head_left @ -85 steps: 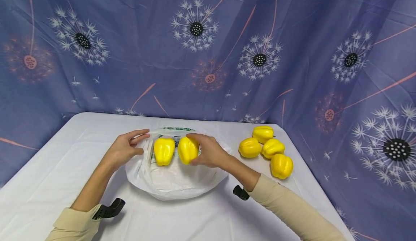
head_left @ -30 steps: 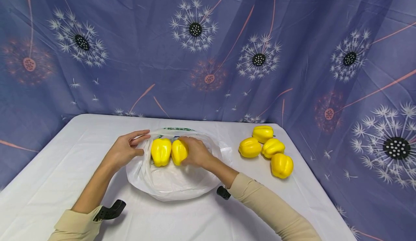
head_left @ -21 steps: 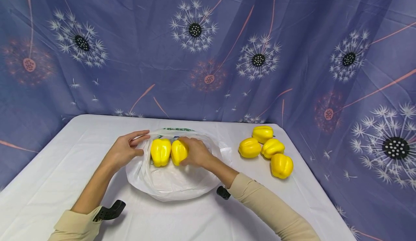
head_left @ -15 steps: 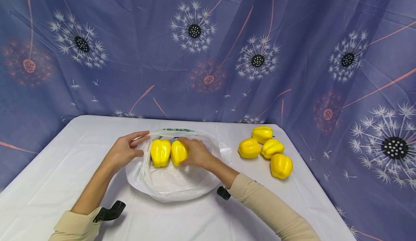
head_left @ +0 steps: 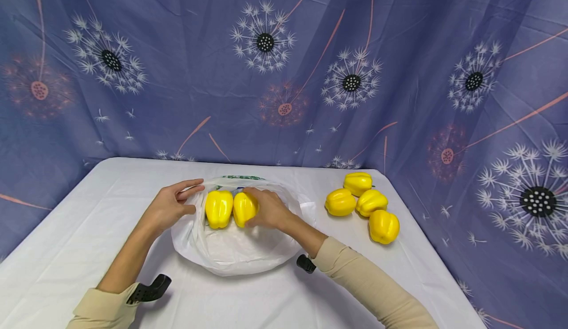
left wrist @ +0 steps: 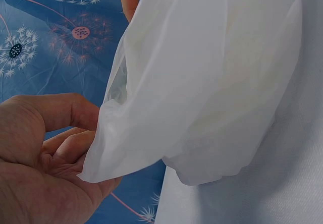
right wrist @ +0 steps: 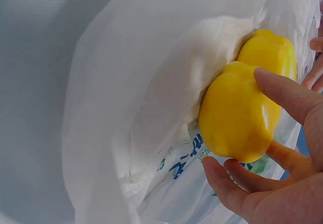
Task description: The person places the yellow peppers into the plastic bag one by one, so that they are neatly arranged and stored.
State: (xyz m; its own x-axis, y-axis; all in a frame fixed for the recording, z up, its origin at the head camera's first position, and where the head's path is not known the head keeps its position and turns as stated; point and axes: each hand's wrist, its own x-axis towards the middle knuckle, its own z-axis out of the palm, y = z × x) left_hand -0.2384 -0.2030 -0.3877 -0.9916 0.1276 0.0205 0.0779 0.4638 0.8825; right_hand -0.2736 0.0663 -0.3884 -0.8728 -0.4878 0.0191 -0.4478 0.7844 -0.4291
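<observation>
In the head view a white plastic bag [head_left: 239, 265] lies with its mouth spread and green print at its back rim. My left hand [head_left: 166, 205] holds the bag's left edge; in the left wrist view that edge runs between thumb [left wrist: 75, 110] and fingers. Inside the bag, my right hand [head_left: 268, 208] grips a yellow bell pepper [head_left: 244, 209], thumb on one side and fingertips on the other in the right wrist view. A second yellow bell pepper [head_left: 219, 209] sits right beside it on the left, partly hidden behind the first in the right wrist view.
Several more yellow bell peppers [head_left: 372, 203] lie grouped to the right of the bag. A white cloth [head_left: 133, 181] covers the table, and a blue dandelion-print curtain [head_left: 199, 72] stands behind and to the right.
My right hand has moved left with its pepper, bringing it up against the other one in the bag. Over the last second both hands stay nearly still.
</observation>
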